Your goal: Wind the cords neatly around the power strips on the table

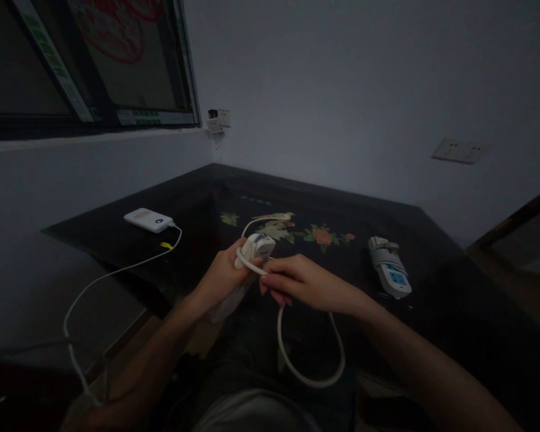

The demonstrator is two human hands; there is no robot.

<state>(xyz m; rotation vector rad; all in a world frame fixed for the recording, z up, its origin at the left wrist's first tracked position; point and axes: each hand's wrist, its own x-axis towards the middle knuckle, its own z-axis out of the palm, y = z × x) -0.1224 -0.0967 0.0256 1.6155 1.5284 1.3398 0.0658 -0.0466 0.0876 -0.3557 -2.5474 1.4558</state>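
A white power strip (227, 305) is gripped by my left hand (225, 270), tilted over the near edge of the table. Its thick white cord (251, 264) passes across the upper end of the strip. My right hand (292, 277) pinches that cord just right of the strip. Below my right hand a loose loop of cord hangs down. Another stretch of cord runs from behind the strip onto the tabletop. Part of the strip is hidden behind my left hand.
On the black table (189, 192) with painted flowers, a second power strip (389, 270) wrapped in its cord lies at right. A white power bank (148, 220) with a thin cable (112, 273) lies at left. Wall sockets (459, 151) are on the far wall; a window is at upper left.
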